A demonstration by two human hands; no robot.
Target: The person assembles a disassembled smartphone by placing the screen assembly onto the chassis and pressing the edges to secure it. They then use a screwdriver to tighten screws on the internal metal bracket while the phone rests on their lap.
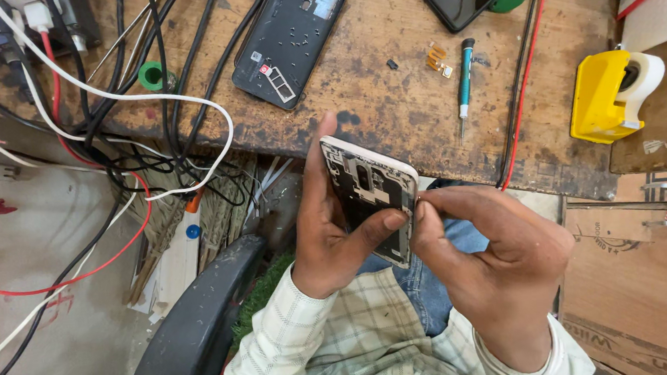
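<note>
Checked shirt sleeves (339, 348) fill the bottom of the view, and from them both hands rise over the person's lap. Held between them is an opened phone body (373, 196), tilted with its inner side up: a pale rim runs around a dark frame with cut-outs and small fittings showing, no back cover on it. It sits just this side of the wooden bench's edge (393, 138), above the blue trousers.

Clasped around the phone body is the left hand (329, 232): its thumb lies up the far long edge and a finger is laid across the open face. At the near long edge, the right hand (488, 258) has thumb and forefinger pinched together on the rim; whether something tiny sits between them I cannot tell.

The likely trouble, as I judge it, is that the pinch on the thin rim slips or pulls too hard, so the frame twists out of the left hand's hold and drops to the lap or floor, or a small part gets bent.

Beyond the right hand's fingertips lies a teal-handled screwdriver (465, 79) beside a little orange flex part (437, 58). Farther beyond the left hand rests a black back cover (292, 34), with tangled cables (141, 108) out to its outer side. Off past the right hand stands a yellow tape dispenser (607, 99).
</note>
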